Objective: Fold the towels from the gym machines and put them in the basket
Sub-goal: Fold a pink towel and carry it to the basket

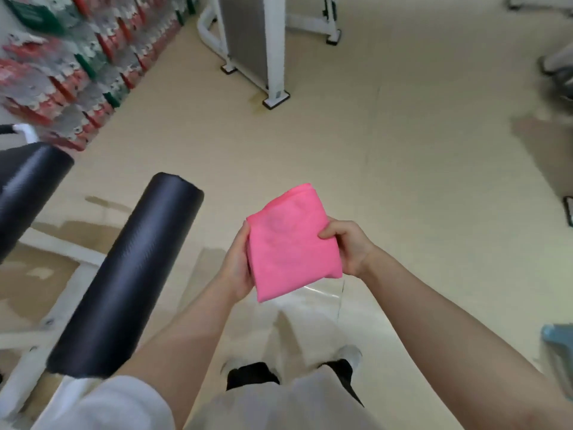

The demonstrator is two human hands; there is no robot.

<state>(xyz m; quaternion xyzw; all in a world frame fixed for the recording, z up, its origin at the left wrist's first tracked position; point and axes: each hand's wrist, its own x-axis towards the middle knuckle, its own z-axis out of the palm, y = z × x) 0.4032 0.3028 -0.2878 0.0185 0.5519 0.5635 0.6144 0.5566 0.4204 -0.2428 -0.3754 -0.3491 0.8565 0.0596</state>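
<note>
Folded pink towel (293, 243) btwn 2 hands, L hand (238, 265) & R hand (347, 246) gripping opposite edges, fingers prob. curled underneath.

A pale beige floor (387, 156) spreads under me, glossy, with darker patches along its left side; two black padded rollers (124, 274) on a white frame (62, 249) stand at my left; ahead rises a white gym machine (251, 41) with a grey panel, its feet on black pads; the wall (62, 63) at upper left is covered in rows of red, green and grey items, too blurred to identify.
</note>
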